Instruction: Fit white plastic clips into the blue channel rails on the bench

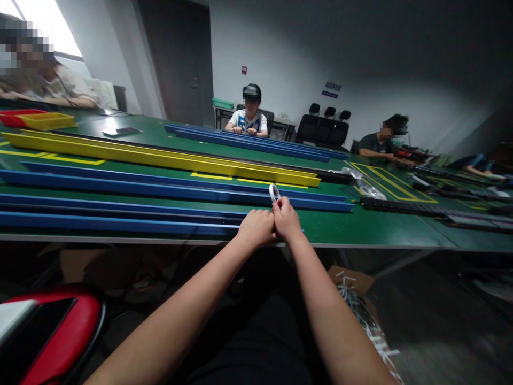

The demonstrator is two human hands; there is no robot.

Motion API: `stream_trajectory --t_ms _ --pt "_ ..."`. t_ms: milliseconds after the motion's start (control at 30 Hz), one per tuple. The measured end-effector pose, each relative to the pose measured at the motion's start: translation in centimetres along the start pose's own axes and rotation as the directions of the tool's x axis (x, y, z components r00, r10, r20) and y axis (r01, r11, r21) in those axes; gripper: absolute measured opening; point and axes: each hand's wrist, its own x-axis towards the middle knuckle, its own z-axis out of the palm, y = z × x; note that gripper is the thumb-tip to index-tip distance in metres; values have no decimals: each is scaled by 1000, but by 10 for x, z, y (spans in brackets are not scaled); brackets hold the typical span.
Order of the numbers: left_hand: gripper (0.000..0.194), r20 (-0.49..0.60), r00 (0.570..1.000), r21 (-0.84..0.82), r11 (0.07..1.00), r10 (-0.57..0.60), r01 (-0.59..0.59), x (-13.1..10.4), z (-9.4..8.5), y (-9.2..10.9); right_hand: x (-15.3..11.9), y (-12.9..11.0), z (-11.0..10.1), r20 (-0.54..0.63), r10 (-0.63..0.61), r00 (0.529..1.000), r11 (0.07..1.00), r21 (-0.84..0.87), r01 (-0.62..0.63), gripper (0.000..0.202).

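Observation:
A narrow roll of white tape stands up from the pinched fingers of my right hand. My left hand is closed right beside it, knuckles up, at the right end of the nearest blue channel strip. Whatever its fingers grip is hidden under the hand. Both hands touch each other at the front edge of the green table. Just beyond them lies a second long blue channel strip, and past that a long yellow channel strip.
More blue strips lie farther back. Red and yellow trays sit at left. Black strips and clear plastic wrap lie at right. A red chair and a box of white scraps flank me. Several people sit around.

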Motion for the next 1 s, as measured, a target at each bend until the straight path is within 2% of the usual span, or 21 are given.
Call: stream_trajectory --t_ms 133,300,367,433,533,700,1000 --pt "41 -17 999 -5 999 34 -34 -19 -10 -25 -11 -10 1 78 -50 996 979 -195 64 29" --pt "76 38 989 48 989 -142 140 -43 -20 -76 -17 -18 5 89 -79 993 937 -334 104 31" --pt "78 53 986 82 985 -160 155 -51 -23 -88 -18 -18 5 83 -93 992 930 -348 116 31" --pt "75 14 985 124 978 -172 169 -55 -24 -92 -18 -16 3 80 -111 991 929 -345 133 30" --pt "71 -32 984 157 971 -176 178 -58 -25 -88 -18 -15 0 92 -151 984 934 -313 172 30" --pt "72 -30 980 129 971 -198 200 -52 -22 -73 -16 -4 -8 88 -153 984 945 -277 172 30" --pt "69 -39 982 71 980 -185 187 -3 5 -3 -8 71 -53 -10 -29 1000 953 -301 25 32"
